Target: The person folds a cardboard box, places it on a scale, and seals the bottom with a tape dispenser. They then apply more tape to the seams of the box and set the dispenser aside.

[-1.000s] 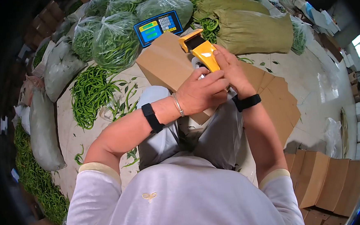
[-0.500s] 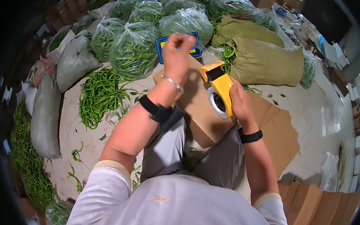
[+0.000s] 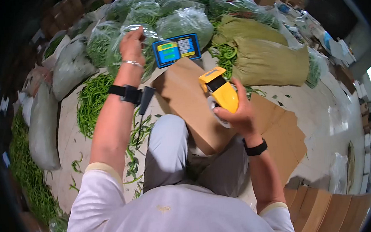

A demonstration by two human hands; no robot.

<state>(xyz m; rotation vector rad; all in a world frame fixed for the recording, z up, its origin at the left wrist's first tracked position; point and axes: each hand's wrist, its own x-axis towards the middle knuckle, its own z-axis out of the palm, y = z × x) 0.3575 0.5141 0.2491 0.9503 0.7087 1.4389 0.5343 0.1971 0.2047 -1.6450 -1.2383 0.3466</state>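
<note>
My right hand (image 3: 241, 114) grips a yellow tape dispenser (image 3: 223, 93) above a brown cardboard box (image 3: 193, 98). Part of the tape roll (image 3: 214, 108) shows beside my thumb. Up and to the left, my left hand (image 3: 132, 47) is closed with its fingers pinched at a shiny clear strip of tape (image 3: 157, 34). That strip runs from my fingers toward the right, in front of a blue-framed digital scale display (image 3: 177, 50). Its path to the dispenser is hard to follow. The box lies between my knees and the display.
Clear bags of green peppers (image 3: 145, 14) crowd the back. Tan woven sacks (image 3: 271, 66) lie at right, and pale sacks (image 3: 44, 129) at left. Loose green peppers (image 3: 93, 104) cover parts of the floor. Flattened cardboard (image 3: 279, 127) is right of the box.
My left hand has moved left, away from the dispenser, drawing out the clear tape. The dispenser in my right hand has turned and shifted slightly left. The display is now uncovered.
</note>
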